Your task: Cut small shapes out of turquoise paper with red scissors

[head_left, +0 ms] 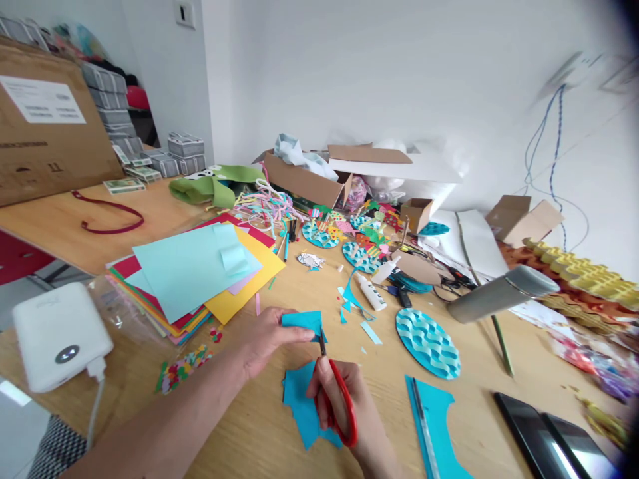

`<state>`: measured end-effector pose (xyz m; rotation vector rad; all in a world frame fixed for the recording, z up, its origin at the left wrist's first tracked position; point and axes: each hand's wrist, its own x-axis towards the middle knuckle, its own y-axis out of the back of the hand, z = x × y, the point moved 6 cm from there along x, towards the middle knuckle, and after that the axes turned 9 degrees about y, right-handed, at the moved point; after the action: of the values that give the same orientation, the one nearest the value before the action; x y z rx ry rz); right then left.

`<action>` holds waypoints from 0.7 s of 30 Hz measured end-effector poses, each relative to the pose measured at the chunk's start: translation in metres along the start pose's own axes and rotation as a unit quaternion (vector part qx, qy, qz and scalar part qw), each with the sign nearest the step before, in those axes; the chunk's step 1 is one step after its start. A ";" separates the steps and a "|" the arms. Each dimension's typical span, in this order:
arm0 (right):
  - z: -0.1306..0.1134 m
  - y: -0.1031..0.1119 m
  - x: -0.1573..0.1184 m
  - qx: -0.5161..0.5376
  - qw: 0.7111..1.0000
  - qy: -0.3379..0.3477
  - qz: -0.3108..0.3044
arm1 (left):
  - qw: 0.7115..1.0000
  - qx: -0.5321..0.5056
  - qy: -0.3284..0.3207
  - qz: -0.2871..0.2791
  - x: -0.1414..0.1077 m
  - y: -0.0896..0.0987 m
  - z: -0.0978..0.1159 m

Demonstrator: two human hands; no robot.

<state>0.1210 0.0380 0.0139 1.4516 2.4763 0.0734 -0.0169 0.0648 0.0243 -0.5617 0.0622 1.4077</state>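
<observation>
Between the thumb and fingers of my left hand (pixel 269 339) is a small blue piece of paper (pixel 302 320). My right hand (pixel 344 392) grips red-handled scissors (pixel 347 406), whose dark blades meet the right edge of that piece. How far the blades are parted is too small to tell. Beneath my right hand lie blue paper scraps (pixel 302 392) with jagged edges, partly covered by it. Farther right, a pen (pixel 424 426) rests on a larger blue sheet (pixel 439 432) with a curved cut-out. An oval with wavy blue strips (pixel 428 342) lies beyond.
A stack of coloured paper (pixel 194 266) and a white power bank (pixel 62 336) are at left. Glue bottles (pixel 372 293), paper fish and offcuts spread across the middle. A grey tumbler (pixel 502 293), egg cartons (pixel 584 279) and phones (pixel 529 426) occupy the right; cardboard boxes (pixel 304 176) line the wall.
</observation>
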 end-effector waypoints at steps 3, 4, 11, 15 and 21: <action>0.002 -0.001 0.001 0.007 1.000 -0.005 0.001 | 1.000 -0.011 -0.006 -0.002 0.000 0.000 0.002; 0.001 -0.001 0.001 0.008 1.000 -0.004 0.003 | 1.000 -0.015 -0.004 -0.007 -0.001 -0.001 0.002; -0.005 0.003 0.002 0.025 0.999 0.016 0.029 | 0.997 -0.011 0.010 -0.071 -0.006 -0.011 0.003; -0.002 0.002 0.002 0.024 0.999 0.007 0.029 | 0.999 0.023 -0.009 -0.034 -0.005 -0.010 0.004; 0.000 -0.001 0.000 0.021 0.999 0.017 0.029 | 0.998 0.040 -0.036 0.044 -0.005 -0.008 0.006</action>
<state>0.1197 0.0378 0.0137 1.5523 2.4753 0.0586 -0.0118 0.0619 0.0345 -0.4466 0.0854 1.5043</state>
